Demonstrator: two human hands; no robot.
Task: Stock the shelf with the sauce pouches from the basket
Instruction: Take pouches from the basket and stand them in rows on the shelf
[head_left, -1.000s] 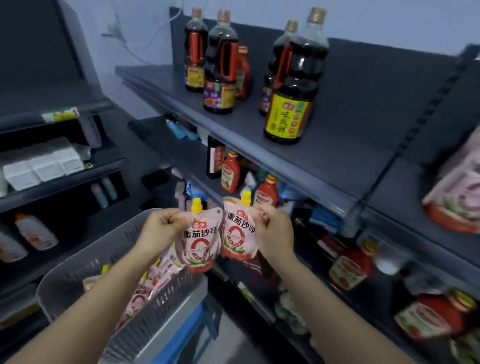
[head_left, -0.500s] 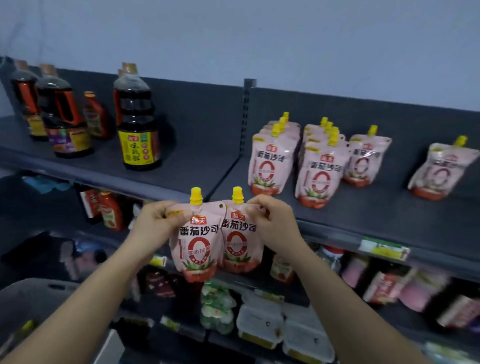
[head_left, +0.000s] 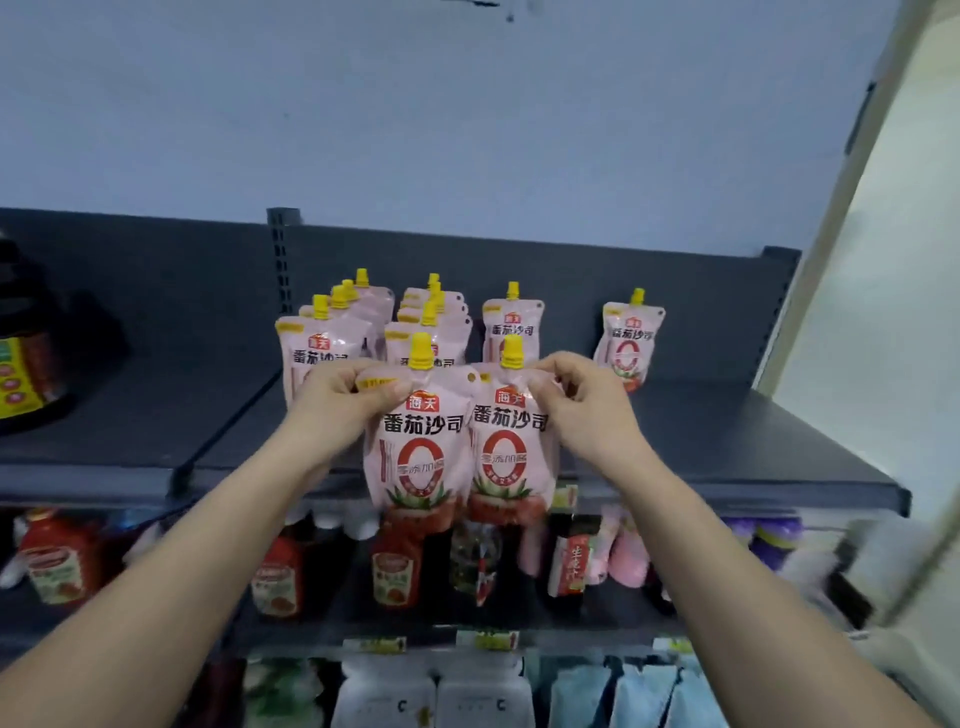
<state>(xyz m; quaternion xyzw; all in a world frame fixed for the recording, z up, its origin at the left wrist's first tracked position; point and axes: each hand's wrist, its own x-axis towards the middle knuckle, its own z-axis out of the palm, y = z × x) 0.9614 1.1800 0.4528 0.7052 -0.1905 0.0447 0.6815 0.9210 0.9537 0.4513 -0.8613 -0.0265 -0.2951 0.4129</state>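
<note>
Fingers (head_left: 382, 387) of your left hand (head_left: 332, 405) are clenched on the top left corner of the left pouch (head_left: 421, 462), pinching it just beside its yellow cap. Your right hand (head_left: 589, 410) grips the top right corner of the right pouch (head_left: 511, 457) in the same way, its fingers curled onto the pink film beside that cap.

Both pouches hang upright at the centre of the frame with their labels toward you. They are side by side, and their inner edges meet. You hold them in front of the top shelf (head_left: 753, 441). Their lower ends dip below its front lip, and neither one rests on it.

Behind them on that dark shelf, more of the same pouches stand upright. One row (head_left: 324, 343) runs back at centre left, and a second row (head_left: 436, 317) stands just beside it. A single pouch (head_left: 511, 319) is partly hidden behind the one in your right hand. A lone pouch (head_left: 629, 338) stands well apart at centre right.

At the far left edge of the frame a dark bottle (head_left: 23, 364) with a yellow label stands on the same level. Red ketchup bottles (head_left: 392, 566) stand on the shelf below, blurred. A pale wall (head_left: 467, 130) fills the upper part of the frame.
</note>
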